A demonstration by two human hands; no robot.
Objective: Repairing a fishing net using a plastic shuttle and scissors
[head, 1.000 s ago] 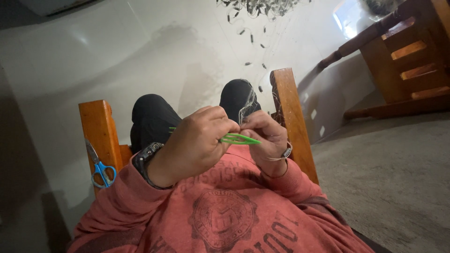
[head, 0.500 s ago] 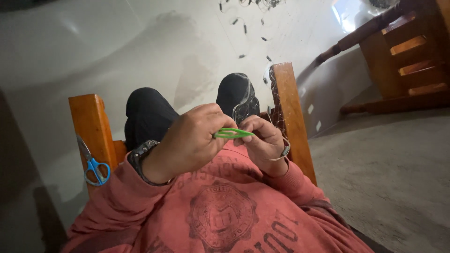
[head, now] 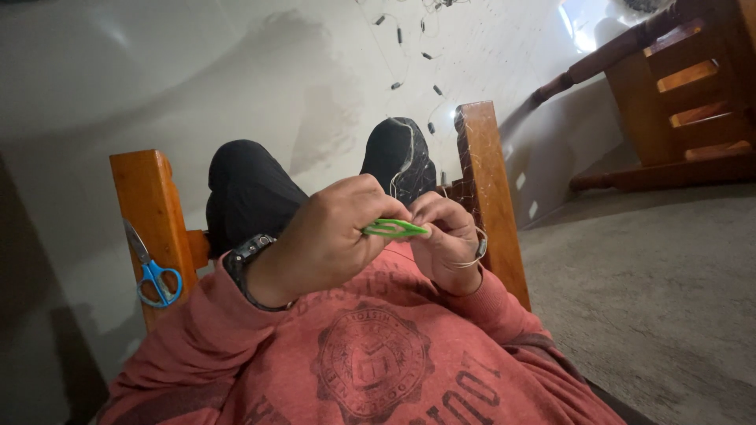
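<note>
- A seated person in a salmon-pink printed sweatshirt (head: 370, 370) looks down at both hands, raised together above the chest.
- The left hand (head: 331, 236), with a dark watch (head: 248, 256) on its wrist, is closed in a pinch on one end of a slim bright-green plastic netting needle (head: 394, 229).
- The right hand (head: 445, 236), with a thin bangle on its wrist, is curled shut; its fingertips meet the needle's other end and seem to pinch a fine pale thread, too thin to trace fully.
- The needle sits between the two hands, in front of the dark-trousered knees (head: 315, 177).
- Its long axis runs nearly level, left to right across the view; the narrower tip points toward the right hand.
- Judgement: this step goes best with the needle kept level, the thread kept taut, and small fingertip movements only, so the line neither slips nor tangles.
- A wooden frame's posts (head: 484, 189) stand either side of the legs; blue-handled scissors (head: 153, 267) hang on the left post.
- Small dark weights on fine line lie on the pale floor beyond.
</note>
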